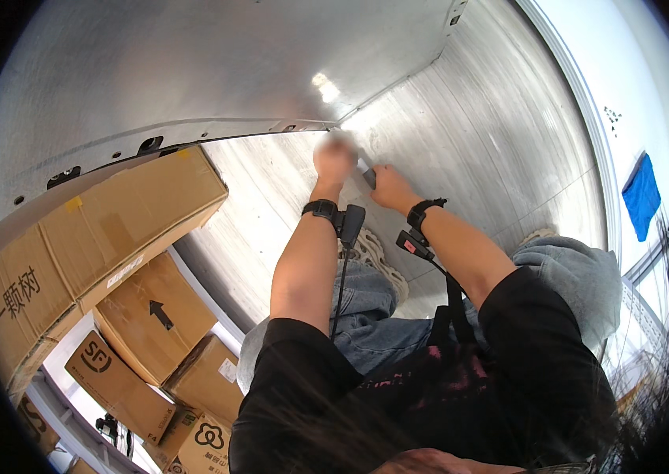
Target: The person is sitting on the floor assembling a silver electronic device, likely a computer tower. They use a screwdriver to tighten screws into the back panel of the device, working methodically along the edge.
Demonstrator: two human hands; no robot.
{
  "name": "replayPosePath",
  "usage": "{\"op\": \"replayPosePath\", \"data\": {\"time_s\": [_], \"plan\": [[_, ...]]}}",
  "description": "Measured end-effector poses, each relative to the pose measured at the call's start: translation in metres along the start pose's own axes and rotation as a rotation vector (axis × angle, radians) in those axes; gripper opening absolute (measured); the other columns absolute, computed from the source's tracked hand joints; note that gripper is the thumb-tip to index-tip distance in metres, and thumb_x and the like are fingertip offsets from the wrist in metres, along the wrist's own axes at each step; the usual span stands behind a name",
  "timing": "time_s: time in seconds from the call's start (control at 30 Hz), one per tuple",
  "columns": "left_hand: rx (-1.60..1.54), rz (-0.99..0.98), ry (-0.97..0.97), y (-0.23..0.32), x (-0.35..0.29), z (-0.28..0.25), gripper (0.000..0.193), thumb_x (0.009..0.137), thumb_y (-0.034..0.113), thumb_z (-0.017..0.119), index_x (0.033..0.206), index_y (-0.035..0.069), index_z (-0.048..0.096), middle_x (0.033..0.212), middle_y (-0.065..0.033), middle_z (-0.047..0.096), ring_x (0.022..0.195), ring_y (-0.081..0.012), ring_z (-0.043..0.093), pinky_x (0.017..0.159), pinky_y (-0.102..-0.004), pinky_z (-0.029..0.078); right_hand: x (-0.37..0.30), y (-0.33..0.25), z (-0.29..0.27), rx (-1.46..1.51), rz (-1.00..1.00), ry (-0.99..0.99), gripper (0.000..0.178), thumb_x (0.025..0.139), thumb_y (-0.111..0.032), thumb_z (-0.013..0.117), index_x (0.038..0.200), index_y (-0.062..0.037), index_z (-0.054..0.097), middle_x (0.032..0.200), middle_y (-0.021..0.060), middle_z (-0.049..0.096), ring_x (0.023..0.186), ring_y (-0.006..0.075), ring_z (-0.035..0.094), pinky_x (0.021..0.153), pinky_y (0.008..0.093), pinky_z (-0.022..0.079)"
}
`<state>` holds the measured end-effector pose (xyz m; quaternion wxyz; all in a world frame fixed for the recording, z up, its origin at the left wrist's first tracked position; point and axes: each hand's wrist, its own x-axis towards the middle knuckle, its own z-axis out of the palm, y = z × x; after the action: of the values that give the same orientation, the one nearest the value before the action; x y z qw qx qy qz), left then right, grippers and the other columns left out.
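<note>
My right hand (391, 188) is closed round the dark grey handle of a hand tool (370, 175). A short pale shaft runs from that handle up toward my left hand; its tip is hidden, so I cannot tell the exact kind. My left hand (335, 158) is right beside the tool, by the lower corner of a large grey metal panel (192, 71). A blur covers its fingers, and what they touch does not show. The panel's lower edge carries holes and dark fittings (150, 144).
A long cardboard box (125, 201) lies under the panel's edge at left. More brown boxes (156, 312) are stacked below it, beside a pale frame. Pale wood-look floor (500, 118) stretches to the right. A blue cloth-like piece (641, 196) is at the white wall.
</note>
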<state>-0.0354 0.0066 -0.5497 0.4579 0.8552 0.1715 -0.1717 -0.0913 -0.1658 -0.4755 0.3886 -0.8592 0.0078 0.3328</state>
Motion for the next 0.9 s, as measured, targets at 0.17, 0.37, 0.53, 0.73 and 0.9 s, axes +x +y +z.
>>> {"op": "replayPosePath", "data": {"time_s": [0.17,0.37,0.53,0.73,0.9], "plan": [[-0.212,-0.254,-0.092,0.052,-0.016,0.003,0.015,0.091,0.013,0.057,0.105,0.007,0.06,0.082,-0.002,0.063,0.068,-0.01,0.058,0.06,-0.028,0.055,0.013,0.016,-0.004,0.253,0.142,-0.208,0.04,0.073,-0.001,0.061,0.111,0.0043,0.049,0.104,0.0255,0.058,0.098,0.0427,0.058,0.081,0.045,0.048],[-0.188,-0.486,-0.134,0.1,-0.04,-0.014,0.027,0.087,0.016,0.065,0.11,0.005,0.057,0.091,-0.0051,0.061,0.075,-0.015,0.06,0.065,-0.03,0.057,0.01,0.009,0.005,-0.089,-0.046,0.047,0.034,0.073,-0.002,0.063,0.104,0.0048,0.051,0.1,0.0238,0.058,0.093,0.0392,0.059,0.08,0.0433,0.049],[-0.113,-0.5,-0.222,0.098,-0.048,-0.004,0.033,0.084,0.012,0.068,0.113,0.003,0.055,0.095,-0.0087,0.059,0.085,-0.0192,0.06,0.066,-0.0311,0.057,0.001,-0.001,0.005,-0.18,-0.07,0.092,0.031,0.072,-0.004,0.063,0.1,0.0043,0.052,0.104,0.0233,0.055,0.098,0.0381,0.057,0.083,0.0429,0.048],[-0.222,-0.453,-0.195,0.068,-0.04,0.003,0.035,0.084,0.01,0.067,0.115,0.003,0.053,0.101,-0.0088,0.057,0.084,-0.0186,0.06,0.066,-0.0324,0.056,0.008,0.004,0.002,-0.089,-0.087,0.003,0.032,0.072,-0.006,0.063,0.101,0.004,0.053,0.105,0.0217,0.055,0.1,0.0387,0.056,0.085,0.044,0.047],[-0.224,-0.488,-0.218,0.077,-0.041,-0.003,0.034,0.085,0.012,0.067,0.114,0.004,0.053,0.098,-0.0073,0.057,0.082,-0.0174,0.06,0.066,-0.0331,0.056,0.01,0.004,0.001,-0.18,-0.069,-0.023,0.036,0.073,-0.008,0.065,0.104,0.0036,0.051,0.104,0.022,0.057,0.101,0.0385,0.056,0.087,0.0435,0.047]]}}
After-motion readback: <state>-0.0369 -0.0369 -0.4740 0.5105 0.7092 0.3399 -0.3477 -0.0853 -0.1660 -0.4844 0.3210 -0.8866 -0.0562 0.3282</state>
